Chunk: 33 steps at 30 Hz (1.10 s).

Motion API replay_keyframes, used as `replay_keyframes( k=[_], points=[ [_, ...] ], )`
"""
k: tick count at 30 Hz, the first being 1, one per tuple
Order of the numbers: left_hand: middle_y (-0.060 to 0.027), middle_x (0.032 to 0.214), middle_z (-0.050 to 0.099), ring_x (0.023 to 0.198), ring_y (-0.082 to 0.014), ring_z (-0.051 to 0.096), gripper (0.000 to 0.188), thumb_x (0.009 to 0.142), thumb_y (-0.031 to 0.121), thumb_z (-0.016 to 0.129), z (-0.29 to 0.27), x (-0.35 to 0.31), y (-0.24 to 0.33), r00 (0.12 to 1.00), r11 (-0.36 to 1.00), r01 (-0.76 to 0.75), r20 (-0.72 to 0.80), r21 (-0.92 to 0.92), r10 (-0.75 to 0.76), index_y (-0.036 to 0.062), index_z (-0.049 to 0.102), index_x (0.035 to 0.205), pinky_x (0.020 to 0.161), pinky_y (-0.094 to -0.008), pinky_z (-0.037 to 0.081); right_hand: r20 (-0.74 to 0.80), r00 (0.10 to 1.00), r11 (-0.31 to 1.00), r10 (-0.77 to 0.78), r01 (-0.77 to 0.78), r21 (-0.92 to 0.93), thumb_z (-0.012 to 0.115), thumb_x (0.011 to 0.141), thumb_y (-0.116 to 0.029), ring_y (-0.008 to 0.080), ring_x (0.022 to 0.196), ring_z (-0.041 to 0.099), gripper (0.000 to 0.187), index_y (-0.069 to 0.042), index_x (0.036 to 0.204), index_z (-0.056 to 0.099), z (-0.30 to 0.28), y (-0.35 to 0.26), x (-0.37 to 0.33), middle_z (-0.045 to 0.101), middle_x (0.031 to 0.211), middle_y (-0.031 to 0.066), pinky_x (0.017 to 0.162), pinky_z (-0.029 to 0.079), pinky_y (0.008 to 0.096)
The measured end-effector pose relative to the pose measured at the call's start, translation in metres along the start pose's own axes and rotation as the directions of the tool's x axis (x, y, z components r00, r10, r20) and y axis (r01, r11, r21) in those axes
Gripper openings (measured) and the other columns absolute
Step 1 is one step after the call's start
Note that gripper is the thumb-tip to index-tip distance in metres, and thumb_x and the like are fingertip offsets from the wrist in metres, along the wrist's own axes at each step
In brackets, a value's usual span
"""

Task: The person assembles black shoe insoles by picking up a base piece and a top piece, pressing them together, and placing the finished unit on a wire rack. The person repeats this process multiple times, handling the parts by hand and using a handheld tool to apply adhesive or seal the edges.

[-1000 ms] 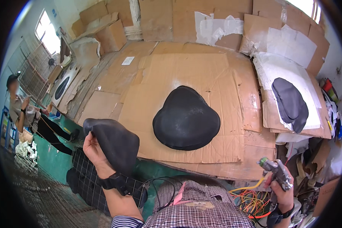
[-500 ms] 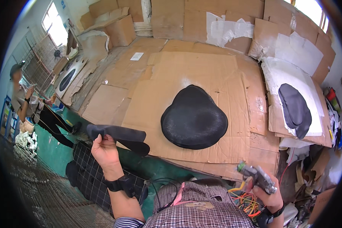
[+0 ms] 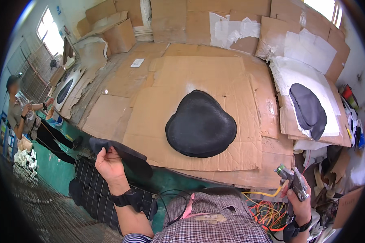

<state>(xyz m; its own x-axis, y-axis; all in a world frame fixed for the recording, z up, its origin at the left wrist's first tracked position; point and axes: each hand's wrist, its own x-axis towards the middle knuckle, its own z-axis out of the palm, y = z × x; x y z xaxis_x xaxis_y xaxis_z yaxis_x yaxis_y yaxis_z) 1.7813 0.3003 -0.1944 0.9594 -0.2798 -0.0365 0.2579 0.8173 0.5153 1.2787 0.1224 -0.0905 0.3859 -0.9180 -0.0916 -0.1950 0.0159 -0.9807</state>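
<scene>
Cardboard-covered worktable, one black pad lying flat and a black piece held in the air

Flattened cardboard (image 3: pixel 182 71) spreads across a broad table. Just off its near edge, the person's left hand (image 3: pixel 109 165) has its fingertips pinched on one end of a thin black piece (image 3: pixel 129 156), which slants out to the right of that grip. The right hand (image 3: pixel 301 204) is wrapped around a metal spray gun (image 3: pixel 295 184); a yellow hose (image 3: pixel 267 195) runs to the left of this grip. Whether the trigger is pressed cannot be told.

Ahead of and between the two grips, a rounded, three-lobed black pad (image 3: pixel 200 125) rests on the cardboard. Beyond the right hand's grip, a folded black piece (image 3: pixel 307 109) lies on white paper (image 3: pixel 286 77). Below the left grip stands a wire grid (image 3: pixel 89 176). Far to the left, a co-worker (image 3: pixel 17 115) stands near another bench.

The work seems partway along: the pad is set down, while the held piece is off the table. Whether any surface is finished, or how much is left, cannot be judged.

Compared with half a second ago, the spray gun has shifted rightward, away from the pad, and the held piece's far end droops lower. The pad lies where it did.
</scene>
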Motion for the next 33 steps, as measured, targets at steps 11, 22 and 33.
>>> replay_keyframes(
  k=[11,22,33],
  points=[
    [-0.0126,0.088,0.066,0.079,-0.0239,0.063,0.009,0.085,-0.002,0.052,0.014,-0.011,-0.009,1.0,1.0,0.003,0.02,-0.021,-0.003,-0.0027,0.059,0.091,0.077,-0.0338,0.055,0.321,0.942,0.992,0.101,-0.119,0.038,0.074,0.078,-0.024,0.0175,0.074,0.063,0.064,0.003,0.129,0.045,-0.004,0.013,-0.013,0.064,0.086,0.0123,0.068,0.05,0.0297],
    [-0.0101,0.098,0.067,0.086,-0.0225,0.065,0.02,0.083,-0.002,0.052,0.006,-0.018,-0.002,0.999,1.0,0.006,0.051,0.008,-0.006,0.0002,0.062,0.099,0.079,-0.0329,0.056,0.23,0.973,0.998,-0.012,-0.003,0.062,0.07,0.081,-0.017,0.0134,0.073,0.06,0.059,0.003,0.13,0.045,-0.012,0.005,0.012,0.061,0.087,0.007,0.07,0.05,0.0277],
    [-0.009,0.097,0.067,0.088,-0.0218,0.065,0.019,0.082,-0.002,0.052,0.008,-0.015,-0.014,0.999,0.999,0.031,0.039,0.017,-0.032,0.0015,0.063,0.098,0.079,-0.0323,0.055,0.248,0.967,0.997,-0.064,0.05,0.063,0.07,0.08,-0.013,0.0126,0.075,0.06,0.053,0.002,0.127,0.048,-0.005,-0.002,0.025,0.061,0.081,0.0056,0.067,0.049,0.0269]
  ],
)
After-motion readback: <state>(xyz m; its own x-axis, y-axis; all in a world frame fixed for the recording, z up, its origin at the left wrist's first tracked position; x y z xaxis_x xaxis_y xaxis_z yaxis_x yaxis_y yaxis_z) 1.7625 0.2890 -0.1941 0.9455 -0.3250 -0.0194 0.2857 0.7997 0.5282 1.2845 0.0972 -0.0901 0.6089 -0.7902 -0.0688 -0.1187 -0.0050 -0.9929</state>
